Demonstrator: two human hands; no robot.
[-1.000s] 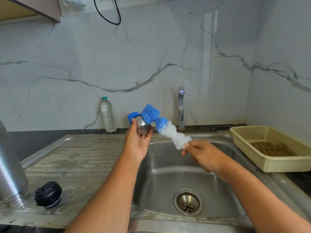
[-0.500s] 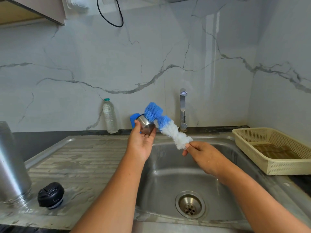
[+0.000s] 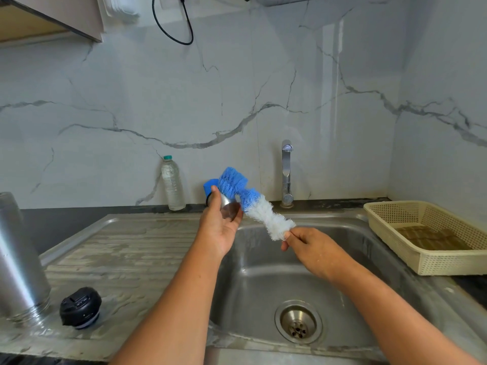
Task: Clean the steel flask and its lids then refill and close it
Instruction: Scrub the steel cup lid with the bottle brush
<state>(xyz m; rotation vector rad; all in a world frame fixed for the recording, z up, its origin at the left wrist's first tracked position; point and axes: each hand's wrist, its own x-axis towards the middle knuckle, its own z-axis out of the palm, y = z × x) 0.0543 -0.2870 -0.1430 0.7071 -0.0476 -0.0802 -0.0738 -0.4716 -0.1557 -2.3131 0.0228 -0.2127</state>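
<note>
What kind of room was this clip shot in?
Most likely a home kitchen, at the washing-up spot: a stainless steel sink with a drainboard, a tap against a marble-look backsplash, and a perforated plastic basket alongside.

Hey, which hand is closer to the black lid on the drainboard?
Left. The left hand, gripping the steel cap, is beyond and right of the black lid; the right hand, pinching the brush, is farther right over the sink.
</note>
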